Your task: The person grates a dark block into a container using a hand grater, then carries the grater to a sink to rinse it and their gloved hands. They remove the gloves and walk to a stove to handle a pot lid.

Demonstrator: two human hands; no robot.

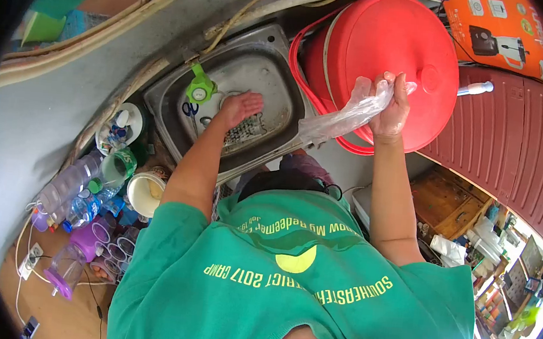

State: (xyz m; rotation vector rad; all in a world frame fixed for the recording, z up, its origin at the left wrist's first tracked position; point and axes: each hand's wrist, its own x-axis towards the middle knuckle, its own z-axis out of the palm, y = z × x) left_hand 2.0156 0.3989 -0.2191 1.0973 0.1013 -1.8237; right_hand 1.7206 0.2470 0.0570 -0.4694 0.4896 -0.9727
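My left hand (242, 109) is over the sink (255, 58), its fingers stretched out together and nothing in its grasp. Beneath it lies a metal grater (249, 129), partly covered by the hand. Close by are a green tap handle (200, 86) and dark-handled scissors (190, 109) in the basin. My right hand (392, 108) is raised in front of a red lidded bucket (386, 44), its fingers closed on a crumpled clear plastic bag (347, 118). The bag trails down to the left, toward the sink's edge.
Left of the sink stand a white tub (145, 194), plastic bottles (119, 164) and stacked clear cups (70, 181). A dark red ribbed panel (506, 145) and an orange blender box (506, 35) are at the right. Pipes (259, 13) run along the wall.
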